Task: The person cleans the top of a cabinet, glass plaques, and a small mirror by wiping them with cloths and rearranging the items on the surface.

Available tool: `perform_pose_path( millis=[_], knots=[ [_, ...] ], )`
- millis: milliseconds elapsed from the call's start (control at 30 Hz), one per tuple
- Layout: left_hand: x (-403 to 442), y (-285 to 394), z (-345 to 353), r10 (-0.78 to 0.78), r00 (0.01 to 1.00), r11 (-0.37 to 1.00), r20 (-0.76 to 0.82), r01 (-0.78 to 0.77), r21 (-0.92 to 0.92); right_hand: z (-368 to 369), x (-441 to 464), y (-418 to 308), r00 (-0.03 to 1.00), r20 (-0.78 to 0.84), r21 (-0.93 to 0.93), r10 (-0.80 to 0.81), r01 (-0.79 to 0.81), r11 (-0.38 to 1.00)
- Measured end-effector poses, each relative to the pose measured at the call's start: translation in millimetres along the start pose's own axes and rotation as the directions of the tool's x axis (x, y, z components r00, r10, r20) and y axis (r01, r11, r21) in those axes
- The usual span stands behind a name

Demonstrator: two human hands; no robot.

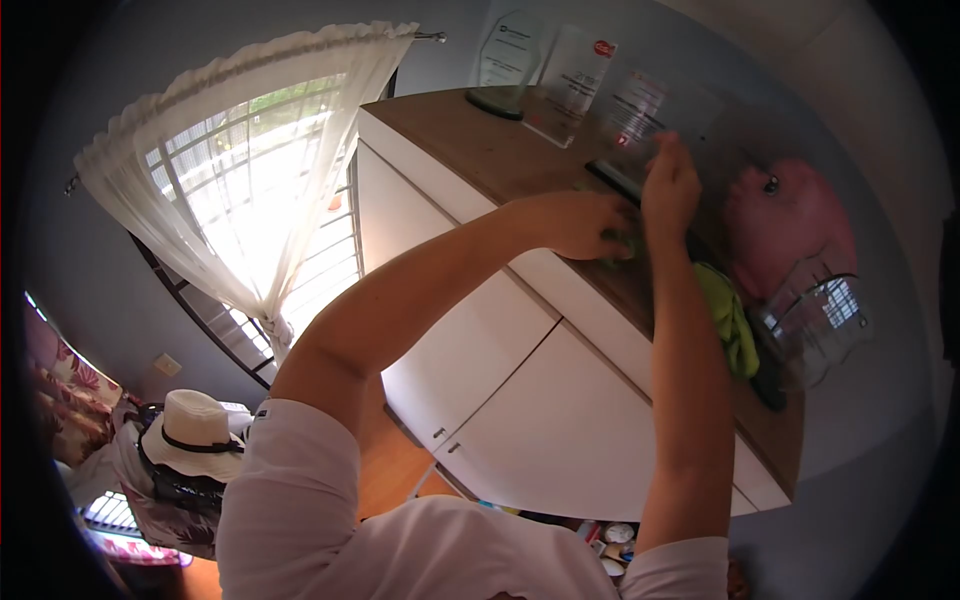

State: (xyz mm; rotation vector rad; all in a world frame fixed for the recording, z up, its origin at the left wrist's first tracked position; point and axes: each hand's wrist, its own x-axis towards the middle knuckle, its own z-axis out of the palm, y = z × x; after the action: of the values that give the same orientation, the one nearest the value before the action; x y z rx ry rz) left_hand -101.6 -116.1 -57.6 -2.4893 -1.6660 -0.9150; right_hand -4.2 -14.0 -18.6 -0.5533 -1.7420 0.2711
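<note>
My left hand (588, 226) is over the brown cabinet top, its fingers curled around something green (617, 240) that is mostly hidden. Just right of it, my right hand (670, 190) is raised with the fingers drawn together. Behind that hand stands a clear plaque (632, 112) on a dark base; whether the fingers touch it I cannot tell. A lime-green cloth (728, 318) lies rumpled beside my right forearm, partly covered by it. Two more clear plaques, one rounded (505, 55) and one rectangular (568, 80), stand farther left.
The brown cabinet top (440, 120) has white doors (500, 390) below. A pink object (795, 220) and a clear glass-like piece (815, 315) stand at the right. A sheer curtain (240, 170) covers the window. A hat (195, 430) rests lower left.
</note>
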Motion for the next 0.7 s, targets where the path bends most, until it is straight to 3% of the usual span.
perform_pose_path(
  millis=[133,200,300,367,433,500,567,633,700],
  knots=[
    [12,-20,-11,-0.185,0.971,0.983,0.149,0.184,0.021,17,-17,-7,0.952,0.25,0.058,-0.178,0.169,0.984],
    [9,-31,-11,-0.107,0.994,0.986,-0.015,0.104,-0.13,36,-27,-8,0.859,0.423,0.161,-0.288,0.242,0.957],
    [12,-53,-8,-0.077,0.981,0.977,-0.179,0.038,-0.21,39,-21,-16,0.811,0.542,0.063,-0.221,0.224,0.973],
    [11,-65,-14,-0.073,0.967,0.985,-0.245,0.032,-0.167,47,-14,-13,0.837,0.531,-0.069,-0.136,0.202,0.977],
    [13,-101,-20,-0.302,0.941,0.945,-0.15,0.316,0.085,49,-13,-13,0.86,0.506,-0.166,-0.066,0.172,0.971],
    [12,-146,-32,-0.425,0.888,0.836,-0.176,0.46,0.3,48,-14,-15,0.881,0.472,-0.23,-0.019,0.144,0.963],
    [-2,-145,-53,-0.617,0.732,0.642,-0.289,0.68,0.354,49,-10,-5,0.917,0.399,-0.293,-0.011,0.139,0.946],
    [-9,-151,-68,-0.66,0.668,0.56,-0.342,0.742,0.368,47,-8,0,0.937,0.348,-0.331,0.027,0.095,0.939],
    [-9,-149,-73,-0.624,0.663,0.597,-0.412,0.746,0.296,39,-1,-8,0.944,0.32,-0.346,0.087,0.03,0.938]
  ],
)
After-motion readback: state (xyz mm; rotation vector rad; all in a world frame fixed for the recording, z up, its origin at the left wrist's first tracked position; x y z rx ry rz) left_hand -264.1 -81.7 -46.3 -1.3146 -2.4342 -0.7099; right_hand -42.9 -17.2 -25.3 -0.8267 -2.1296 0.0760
